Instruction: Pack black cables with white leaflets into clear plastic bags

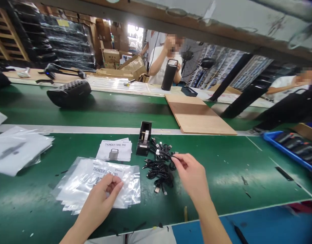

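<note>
My left hand is closed in a pinch at the top of a stack of clear plastic bags. A printed leaflet shows through the top bag. My right hand pinches a black USB cable at the edge of a loose pile of bundled black cables. Just behind the bags lie several white printed leaflets with a speaker drawing. A narrow black holder, like a tape dispenser, stands beside the leaflets, behind the cables.
More bagged sheets lie at the left. Across the belt are a black speaker and a wooden board. A blue tray of black items sits at the right. Opposite, a person handles a black cylindrical speaker.
</note>
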The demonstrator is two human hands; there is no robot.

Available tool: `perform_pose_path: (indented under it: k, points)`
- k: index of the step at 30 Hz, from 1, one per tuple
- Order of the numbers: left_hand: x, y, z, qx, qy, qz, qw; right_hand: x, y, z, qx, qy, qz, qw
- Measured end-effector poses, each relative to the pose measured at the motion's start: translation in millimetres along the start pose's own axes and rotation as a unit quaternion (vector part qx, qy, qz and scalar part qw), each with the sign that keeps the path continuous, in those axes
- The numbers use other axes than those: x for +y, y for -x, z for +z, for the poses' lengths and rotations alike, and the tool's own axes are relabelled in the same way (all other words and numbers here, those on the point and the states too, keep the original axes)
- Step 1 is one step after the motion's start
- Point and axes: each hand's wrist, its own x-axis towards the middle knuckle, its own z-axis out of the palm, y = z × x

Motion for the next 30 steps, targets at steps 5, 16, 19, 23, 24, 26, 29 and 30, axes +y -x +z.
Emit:
perform_pose_path:
  k: [5,16,19,23,24,26,29,30]
  points:
    - [6,-1,-0.9,0.001,0.059,-0.011,0.998,-18,46,42,-0.214,-0.265,0.155,0.927]
    - [7,2,-4.9,0.037,0.102,0.036,0.993,-39,42,54,-0.195,-0.011,-0.081,0.977]
    - [6,2,-6.0,0.048,0.113,0.024,0.992,-44,43,57,-0.224,0.013,-0.171,0.959]
    - [8,4,-7.5,0.052,0.113,0.020,0.992,-49,42,60,-0.126,-0.024,-0.110,0.986]
    - [9,4,-7.1,0.054,0.112,0.019,0.992,-51,41,61,-0.118,-0.036,-0.079,0.989]
    - [12,5,-5.8,0.056,0.113,0.017,0.992,-54,40,63,-0.149,-0.067,-0.034,0.986]
    - [18,7,-3.4,0.064,0.118,0.025,0.991,-60,35,70,-0.200,-0.115,0.011,0.973]
    - [21,7,-3.2,0.067,0.119,0.030,0.990,-63,34,72,-0.206,-0.127,0.019,0.970]
